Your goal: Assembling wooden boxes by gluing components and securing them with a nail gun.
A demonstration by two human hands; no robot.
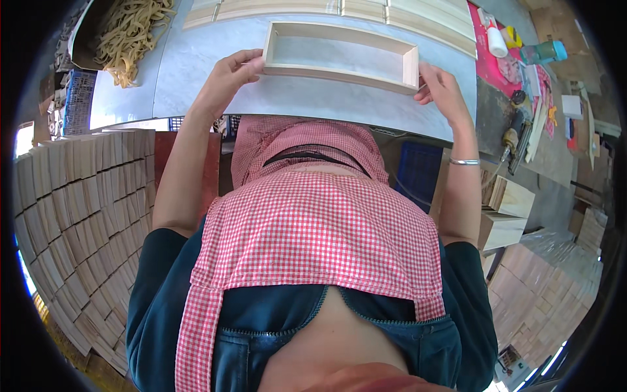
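A long, shallow rectangular wooden frame (336, 74) rests on the pale marbled tabletop (196, 39), and the table surface shows through its middle. My left hand (234, 73) holds its left end, thumb and fingers against the short side. At the opposite end, my right hand (441, 90) has its fingers curled against the right corner. Just beyond the frame, thin pale wooden slats (366, 8) lie side by side along the far part of the table.
A container of tan rubber bands (134, 39) stands at the far left. On the right are a white bottle (496, 40), a blue-capped bottle (545, 52) and a power tool (511, 137). Stacked wooden pieces (85, 228) rise at my left; wrapped stacks (548, 287) stand at my right.
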